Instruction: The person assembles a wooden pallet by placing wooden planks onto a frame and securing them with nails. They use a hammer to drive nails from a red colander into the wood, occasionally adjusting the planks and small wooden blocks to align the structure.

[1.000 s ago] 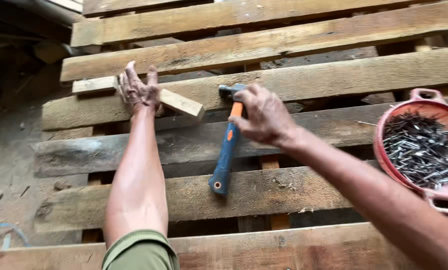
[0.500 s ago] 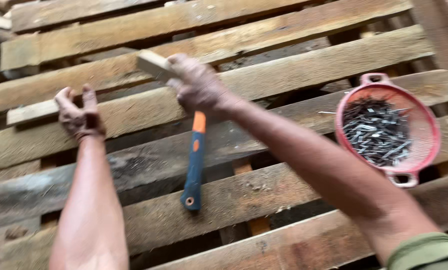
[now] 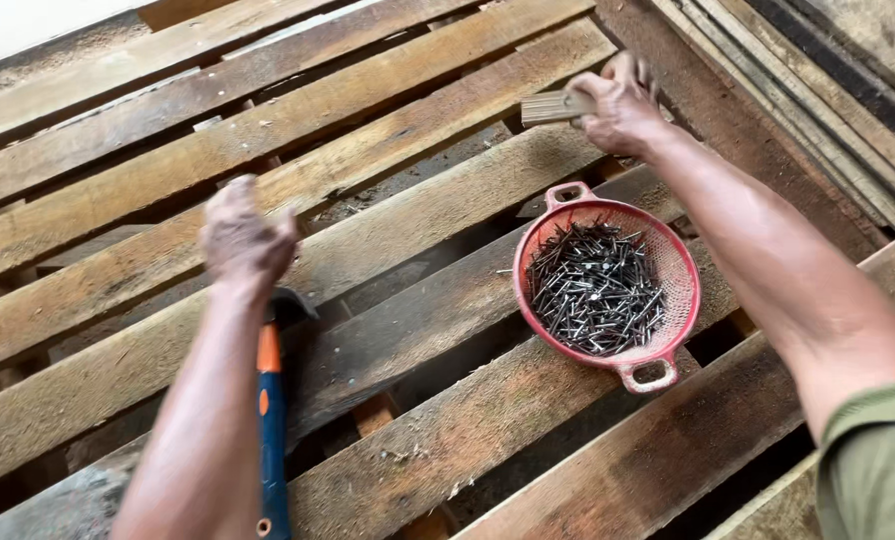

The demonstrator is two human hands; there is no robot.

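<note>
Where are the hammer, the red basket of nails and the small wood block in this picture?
hammer [image 3: 271, 440]: head view, on the blue and orange handle below the left forearm.
red basket [image 3: 684, 300]: head view, on its right rim.
nails [image 3: 593, 290]: head view, middle of the heap.
wood block [image 3: 553, 106]: head view, on its grooved end, held by the right hand [image 3: 623, 105].

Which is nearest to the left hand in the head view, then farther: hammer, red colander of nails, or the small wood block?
1. hammer: just below the left hand, lying beside that forearm.
2. red colander of nails: to the right, mid-pallet.
3. small wood block: far upper right, held in the right hand.
</note>
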